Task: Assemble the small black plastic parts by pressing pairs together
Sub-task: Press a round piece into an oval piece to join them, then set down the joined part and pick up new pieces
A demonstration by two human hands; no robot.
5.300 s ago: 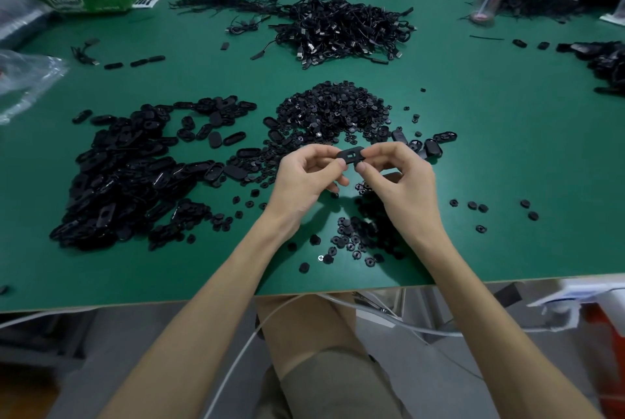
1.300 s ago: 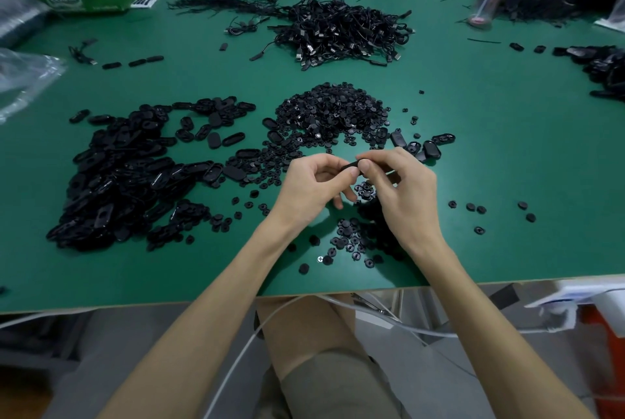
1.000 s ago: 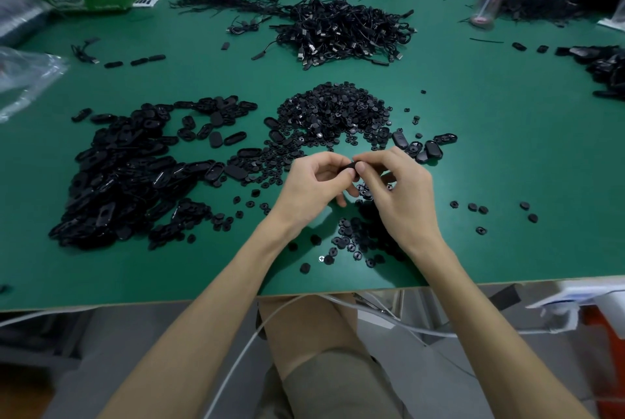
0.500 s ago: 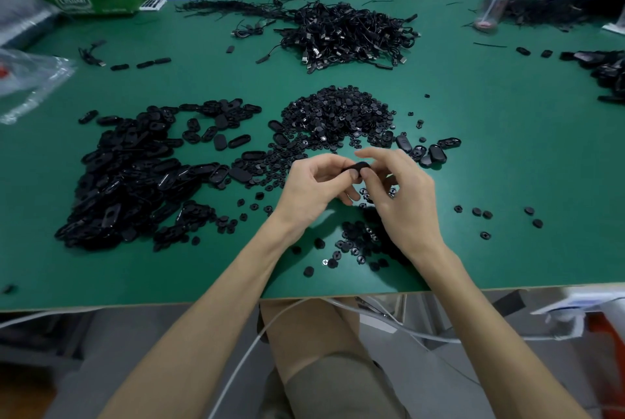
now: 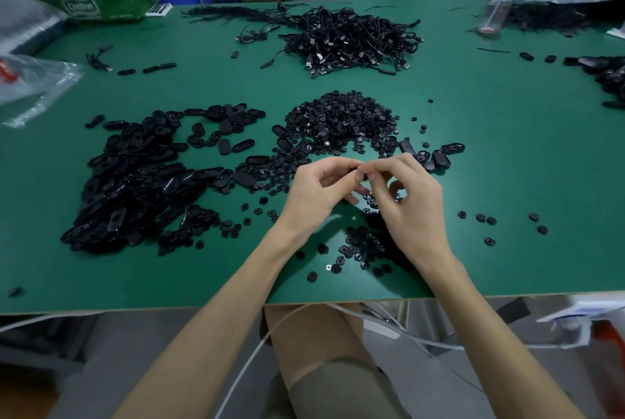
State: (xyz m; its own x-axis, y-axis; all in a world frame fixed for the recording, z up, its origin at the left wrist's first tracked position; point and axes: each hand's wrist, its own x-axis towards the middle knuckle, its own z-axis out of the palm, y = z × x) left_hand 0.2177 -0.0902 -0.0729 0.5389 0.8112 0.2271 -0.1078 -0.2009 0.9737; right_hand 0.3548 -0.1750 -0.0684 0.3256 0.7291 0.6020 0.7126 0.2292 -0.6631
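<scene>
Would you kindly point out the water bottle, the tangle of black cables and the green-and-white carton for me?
water bottle [image 5: 495, 9], head view, on its clear body.
tangle of black cables [image 5: 351, 41], head view, middle of the heap.
green-and-white carton [image 5: 111, 8], head view, its green lower band.

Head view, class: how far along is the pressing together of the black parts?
Done: perhaps the few oval pieces set apart right of the hands. In hand: left hand and right hand pinch one black part, mostly hidden. Left: the big oval-shell pile and the round-part pile are large.
</scene>
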